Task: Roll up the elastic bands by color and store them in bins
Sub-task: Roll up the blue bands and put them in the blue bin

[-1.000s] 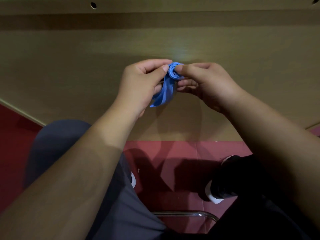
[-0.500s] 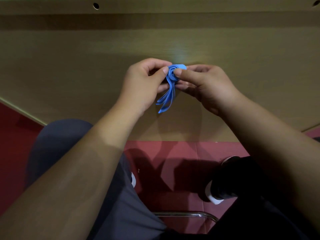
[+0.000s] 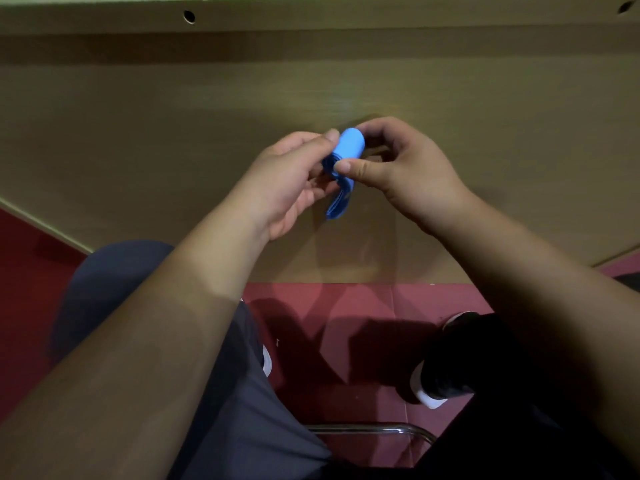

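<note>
Band (image 3: 350,146), smooth blue cylinder (tail dangling), pinched by left hand (image 3: 289,183) and right hand (image 3: 410,171).

The thumb of your right hand (image 3: 412,171) covers part of the blue band (image 3: 350,144); your left hand (image 3: 287,181) hides its left edge.

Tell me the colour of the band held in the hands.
Plain blue. The band shows best in the head view.
</note>
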The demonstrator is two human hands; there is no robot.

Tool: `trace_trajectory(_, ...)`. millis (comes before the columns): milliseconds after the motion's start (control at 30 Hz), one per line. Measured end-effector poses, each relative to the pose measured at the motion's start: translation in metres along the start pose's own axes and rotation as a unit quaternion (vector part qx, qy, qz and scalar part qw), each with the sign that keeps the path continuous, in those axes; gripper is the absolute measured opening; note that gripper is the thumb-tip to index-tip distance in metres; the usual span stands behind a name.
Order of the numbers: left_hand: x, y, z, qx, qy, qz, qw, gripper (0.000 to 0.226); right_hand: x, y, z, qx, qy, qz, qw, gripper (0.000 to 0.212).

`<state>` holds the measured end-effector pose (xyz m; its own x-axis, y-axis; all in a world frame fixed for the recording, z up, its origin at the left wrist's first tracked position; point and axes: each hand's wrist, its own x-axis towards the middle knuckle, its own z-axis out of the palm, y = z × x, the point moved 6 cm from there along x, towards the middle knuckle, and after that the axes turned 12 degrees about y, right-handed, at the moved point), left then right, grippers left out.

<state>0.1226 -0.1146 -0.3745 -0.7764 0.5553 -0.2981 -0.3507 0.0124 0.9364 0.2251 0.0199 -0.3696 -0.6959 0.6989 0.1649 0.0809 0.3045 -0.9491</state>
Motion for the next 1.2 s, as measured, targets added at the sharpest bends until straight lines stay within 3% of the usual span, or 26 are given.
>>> trace_trajectory(233,0.006,-0.004,-0.007,0.042,0.003,-0.013,0.999,0.018,-0.006,-0.004,0.003,-0.053,-0.013,-0.036,0.998,0.050)
trace_trajectory(400,0.005,0.003,-0.008,0.037,-0.012,-0.012,0.999,0.012,-0.006,-0.009,0.003,-0.081,-0.075,-0.077,0.991,0.048)
trace_trajectory(533,0.008,0.006,-0.014,0.049,-0.009,0.000,0.999,0.030,-0.003,-0.010,0.000,-0.024,-0.104,-0.053,0.993,0.039)
trace_trajectory(700,0.010,0.007,-0.013,0.034,-0.037,0.009,0.999,0.050,-0.004,-0.003,0.003,0.022,-0.071,0.036,0.997,0.018)
trace_trajectory(833,0.007,0.008,-0.010,0.053,-0.009,0.044,0.998,0.046,-0.001,0.000,0.000,-0.014,-0.027,0.049,0.998,0.040)
trace_trajectory(967,0.009,0.012,-0.010,0.093,0.005,0.119,0.989,0.054,-0.001,0.000,0.007,0.049,-0.050,0.096,0.993,0.048)
trace_trajectory(1100,0.007,0.011,-0.006,0.156,0.005,0.188,0.970,0.056,-0.004,0.001,0.008,0.060,-0.052,0.104,0.991,0.044)
trace_trajectory(1200,0.011,0.008,-0.006,0.161,0.008,0.177,0.971,0.057,-0.004,0.003,0.006,0.068,-0.042,0.096,0.992,0.034)
